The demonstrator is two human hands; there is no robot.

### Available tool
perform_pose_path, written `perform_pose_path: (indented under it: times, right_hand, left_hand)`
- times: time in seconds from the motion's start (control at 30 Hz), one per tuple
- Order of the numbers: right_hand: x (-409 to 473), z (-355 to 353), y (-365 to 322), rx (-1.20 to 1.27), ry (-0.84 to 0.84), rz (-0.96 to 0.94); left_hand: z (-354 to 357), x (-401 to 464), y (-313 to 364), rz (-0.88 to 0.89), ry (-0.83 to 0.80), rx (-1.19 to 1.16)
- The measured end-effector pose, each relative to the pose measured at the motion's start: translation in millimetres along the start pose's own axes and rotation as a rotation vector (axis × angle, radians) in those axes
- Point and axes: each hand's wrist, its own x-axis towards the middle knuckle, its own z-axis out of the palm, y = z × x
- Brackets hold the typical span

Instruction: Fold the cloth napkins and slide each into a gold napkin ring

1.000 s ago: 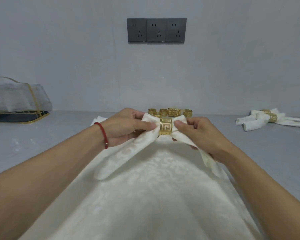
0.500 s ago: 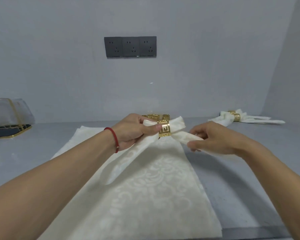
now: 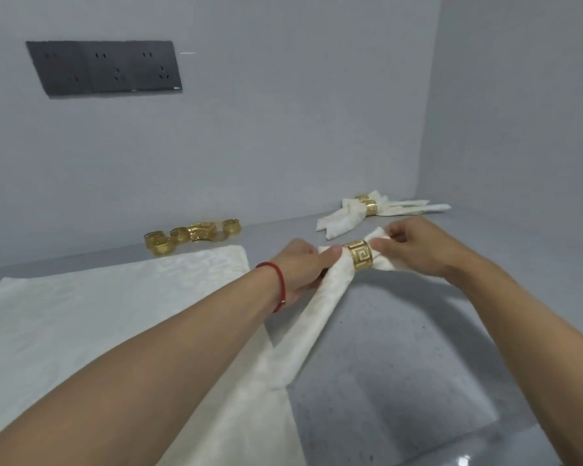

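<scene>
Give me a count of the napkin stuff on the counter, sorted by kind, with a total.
Napkins already in rings: 3, one in the hands, two lying at the back right.
Loose gold rings by the wall: 4, as far as I can tell.
Flat napkin stack: 1; layers uncountable.
Total: 8.

A grey speckled bench (image 3: 401, 348) carries flat cream napkins (image 3: 98, 314) left of the fingers (image 3: 382, 245), loose gold rings (image 3: 192, 235) beyond them, and ringed napkins (image 3: 367, 211) just behind.
</scene>
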Motion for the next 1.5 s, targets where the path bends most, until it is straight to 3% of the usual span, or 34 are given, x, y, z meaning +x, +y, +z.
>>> perform_pose_path:
  times: [0.27, 0.47, 0.93, 1.07, 1.2, 1.3, 1.43, 1.5]
  right_hand:
    - [51, -17, 85, -0.204, 0.149, 0.196]
    - [77, 7, 121, -0.302, 0.522, 0.178]
    - [88, 27, 122, -0.443, 0.31, 0.199]
    - [86, 27, 127, -0.468, 0.301, 0.176]
    - [74, 31, 118, -0.474, 0.322, 0.085]
    - [56, 44, 93, -0.47, 0.303, -0.051]
    - [28, 73, 50, -0.667, 0.188, -0.212]
    - [4, 87, 15, -0.552, 0.185, -0.231]
  left_hand:
    - [64, 117, 1, 0.1, 0.126, 0.295]
    - [86, 200, 22, 0.154, 0.298, 0.474]
    - [101, 308, 26, 0.249, 0.523, 0.68]
    - [101, 302, 31, 0.255, 0.57, 0.645]
    - [86, 261, 34, 0.378, 0.582, 0.692]
    - [69, 203, 26, 0.448, 0.584, 0.692]
    - [47, 110, 2, 0.416, 0.546, 0.644]
    - [28, 63, -6, 0.382, 0.535, 0.599]
